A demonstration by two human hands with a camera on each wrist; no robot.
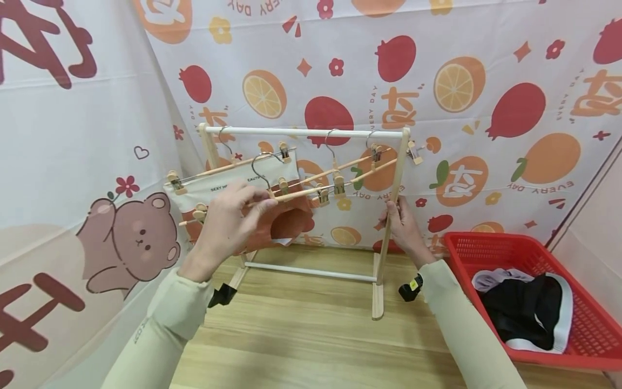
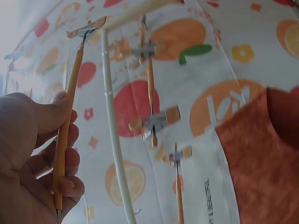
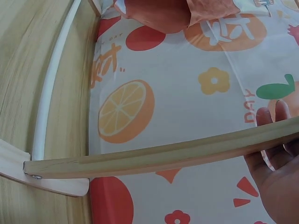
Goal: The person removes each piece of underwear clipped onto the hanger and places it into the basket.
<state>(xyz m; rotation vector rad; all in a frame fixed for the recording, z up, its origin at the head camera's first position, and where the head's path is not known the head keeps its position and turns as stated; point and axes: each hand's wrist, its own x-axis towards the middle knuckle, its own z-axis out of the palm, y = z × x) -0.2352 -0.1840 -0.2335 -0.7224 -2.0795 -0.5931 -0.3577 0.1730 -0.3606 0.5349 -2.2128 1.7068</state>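
My left hand (image 1: 228, 224) grips the wooden bar of a clip hanger (image 1: 298, 193) in front of the clothes rack; its metal hook stands up above the fingers. Up close in the left wrist view, thumb and fingers wrap round the hanger bar (image 2: 72, 88). My right hand (image 1: 407, 231) holds the right post (image 1: 397, 181) of the rack, with fingers behind the wood in the right wrist view. Rust-coloured underpants (image 2: 259, 154) with a white lettered waistband hang from a clip hanger at the rack's left, partly hidden by my left hand.
Two clip hangers without clothes hang towards the right of the white top rail (image 1: 291, 131). A red basket (image 1: 590, 302) on the right contains a black garment (image 1: 522, 308) with white trim and a light purple cloth (image 1: 495, 276). Fruit-printed cloth hangs behind.
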